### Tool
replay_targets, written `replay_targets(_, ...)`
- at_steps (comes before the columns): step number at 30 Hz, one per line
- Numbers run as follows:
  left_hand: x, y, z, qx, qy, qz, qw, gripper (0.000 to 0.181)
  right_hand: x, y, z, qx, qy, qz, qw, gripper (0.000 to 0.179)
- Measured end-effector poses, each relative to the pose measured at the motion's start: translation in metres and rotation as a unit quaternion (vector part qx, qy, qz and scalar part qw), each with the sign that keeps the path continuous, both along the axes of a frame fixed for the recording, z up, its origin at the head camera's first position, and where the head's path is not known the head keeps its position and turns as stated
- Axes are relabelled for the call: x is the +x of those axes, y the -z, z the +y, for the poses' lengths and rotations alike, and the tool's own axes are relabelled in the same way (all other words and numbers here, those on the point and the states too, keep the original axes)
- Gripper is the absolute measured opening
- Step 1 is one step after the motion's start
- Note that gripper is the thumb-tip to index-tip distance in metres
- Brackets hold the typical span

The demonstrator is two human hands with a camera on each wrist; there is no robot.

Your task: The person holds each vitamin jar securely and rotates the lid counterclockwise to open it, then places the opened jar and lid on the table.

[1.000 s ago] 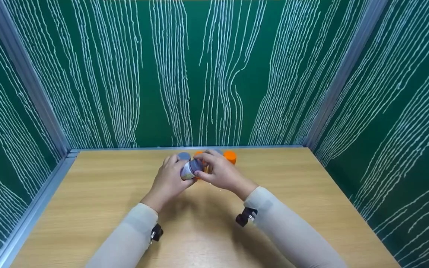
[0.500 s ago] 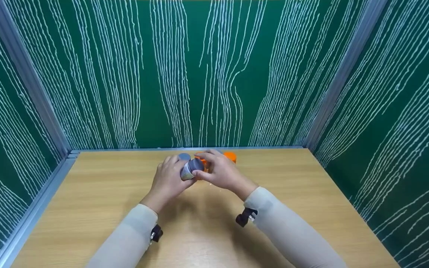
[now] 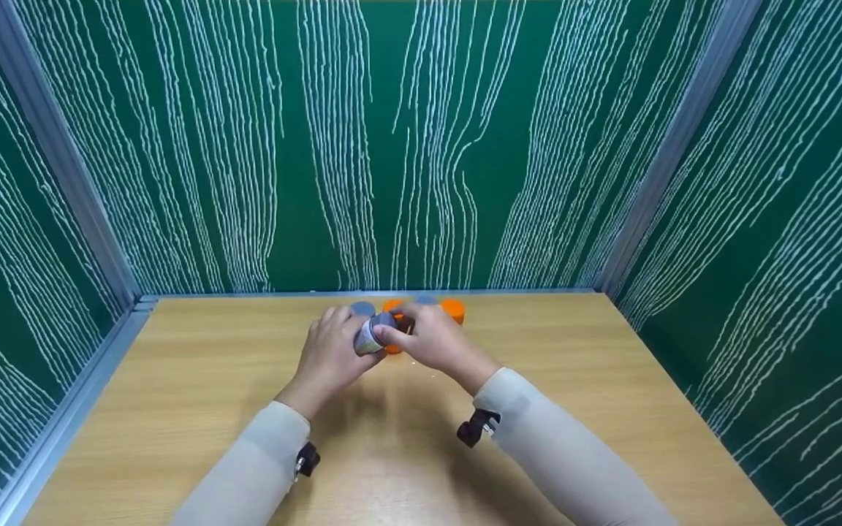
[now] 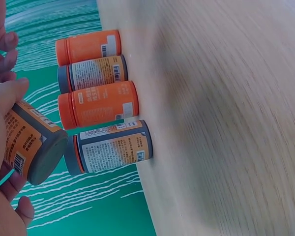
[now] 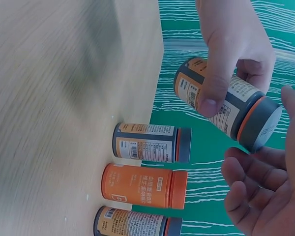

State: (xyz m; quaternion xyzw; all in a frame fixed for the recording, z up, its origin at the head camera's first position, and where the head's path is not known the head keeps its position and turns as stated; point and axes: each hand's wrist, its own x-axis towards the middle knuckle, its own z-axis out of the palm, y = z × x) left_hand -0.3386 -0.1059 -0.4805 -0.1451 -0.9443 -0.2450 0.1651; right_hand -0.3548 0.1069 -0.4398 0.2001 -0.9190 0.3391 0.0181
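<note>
My left hand (image 3: 327, 352) grips a pill bottle (image 4: 29, 140) with a grey body and an orange-and-white label, tilted and raised off the table. In the right wrist view, the left thumb (image 5: 213, 96) presses across the label. The bottle's grey cap (image 5: 261, 124), with an orange ring below it, points toward my right hand (image 3: 439, 340). The right thumb and curled fingers are around that cap, with fingertips (image 5: 248, 156) at its edge. In the left wrist view, the cap is mostly cut off by the frame edge and the left hand.
Behind the hands, grey-capped bottles (image 4: 115, 147) and orange bottles (image 4: 105, 104) stand in a row on the wooden table (image 3: 552, 409). Green panels with white streaks (image 3: 333, 146) enclose its back and sides. Small white specks (image 3: 433, 376) lie near the bottles.
The right fingers have drawn in and shifted slightly around the cap, with the hand turning a little. My left hand and the bottle have stayed nearly still.
</note>
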Motion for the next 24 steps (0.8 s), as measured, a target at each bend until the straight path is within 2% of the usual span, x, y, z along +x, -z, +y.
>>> replay_targets(8,-0.001,0.0026,-0.0007,0.005,0.013,0.015,0.9998,0.057,0.0002,0.0018,-0.0005,-0.015,-0.016,0.014,0.9997,0.05)
replay_targets(16,-0.0002,0.0014,-0.0005,0.028,0.012,-0.012,0.9995,0.062,0.0006,0.0017,0.0015,-0.016,-0.03,0.01,0.9994,0.052)
replay_targets(24,-0.001,-0.0003,0.0,0.019,0.011,0.006,0.9997,0.059,-0.0018,0.0063,0.0062,-0.008,-0.043,0.014,0.999,0.052)
